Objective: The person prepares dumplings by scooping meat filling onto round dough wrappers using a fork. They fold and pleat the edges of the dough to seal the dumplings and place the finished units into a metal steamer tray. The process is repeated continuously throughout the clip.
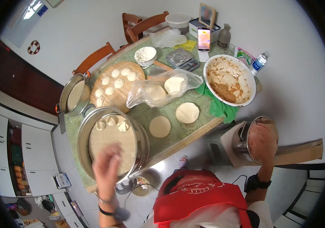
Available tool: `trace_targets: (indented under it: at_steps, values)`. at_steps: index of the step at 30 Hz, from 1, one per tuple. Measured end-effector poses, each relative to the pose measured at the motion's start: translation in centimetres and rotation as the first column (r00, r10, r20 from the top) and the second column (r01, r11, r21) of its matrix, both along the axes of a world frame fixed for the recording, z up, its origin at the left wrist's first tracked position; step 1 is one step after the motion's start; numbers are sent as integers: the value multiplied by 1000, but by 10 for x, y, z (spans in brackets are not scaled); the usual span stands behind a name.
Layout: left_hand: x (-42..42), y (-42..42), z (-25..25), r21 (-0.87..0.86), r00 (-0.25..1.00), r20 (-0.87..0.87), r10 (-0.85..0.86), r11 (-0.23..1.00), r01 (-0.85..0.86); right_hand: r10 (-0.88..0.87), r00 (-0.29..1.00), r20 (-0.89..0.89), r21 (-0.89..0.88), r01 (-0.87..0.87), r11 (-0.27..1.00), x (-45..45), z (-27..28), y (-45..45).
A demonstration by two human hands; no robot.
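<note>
My left hand (108, 161), blurred, hovers over the near part of a lined steamer pot (94, 159); whether it holds anything cannot be told. Three folded dough pieces (111, 120) lie at that pot's far side. At the right, my right hand (262, 136) is over or inside a metal pot (240, 142), its fingers hard to make out against the pinkish contents. Between the hands, two flat dough rounds (160, 126) lie on the green tablecloth. Behind them, a clear plastic bag (139, 95) has more rounds in it. Several shaped dough pieces (118, 83) rest on a round wooden board (94, 104).
A white basin with brown residue (229, 80) stands on a green cloth (222, 109) at the table's right. A second lined pot (75, 95) is at the left. A flour bowl (146, 56), kitchen scale (181, 58), upright phone (204, 39) and water bottle (258, 63) are farther back.
</note>
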State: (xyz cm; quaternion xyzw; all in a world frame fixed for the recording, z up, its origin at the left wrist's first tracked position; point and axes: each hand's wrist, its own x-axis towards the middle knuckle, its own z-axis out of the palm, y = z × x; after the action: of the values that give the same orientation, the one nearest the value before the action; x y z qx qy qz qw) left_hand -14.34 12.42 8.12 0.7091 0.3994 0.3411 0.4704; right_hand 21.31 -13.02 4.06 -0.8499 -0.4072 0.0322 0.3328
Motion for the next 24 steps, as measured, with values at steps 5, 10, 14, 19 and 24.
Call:
trace_targets:
  at_steps: [5, 10, 14, 19, 24]
  values:
    - [53, -50, -75, -357, 971, 110, -213, 903, 238, -226, 970, 86, -126, 236, 964, 37, -33, -85]
    - [109, -6, -191, -73, 955, -296, -36, 997, 15, -365, 928, 76, -222, 372, 901, 40, -38, -146]
    - [138, 31, -259, 385, 881, -450, 144, 922, 46, -438, 898, -27, -199, 425, 883, 32, -30, -161]
    - [144, 47, -279, 564, 795, -563, 225, 808, 170, -427, 904, 5, -238, 416, 878, 25, -43, -180]
    - [144, 55, -282, 404, 763, -628, 151, 901, 155, -416, 908, -48, -233, 395, 889, 28, -48, -182]
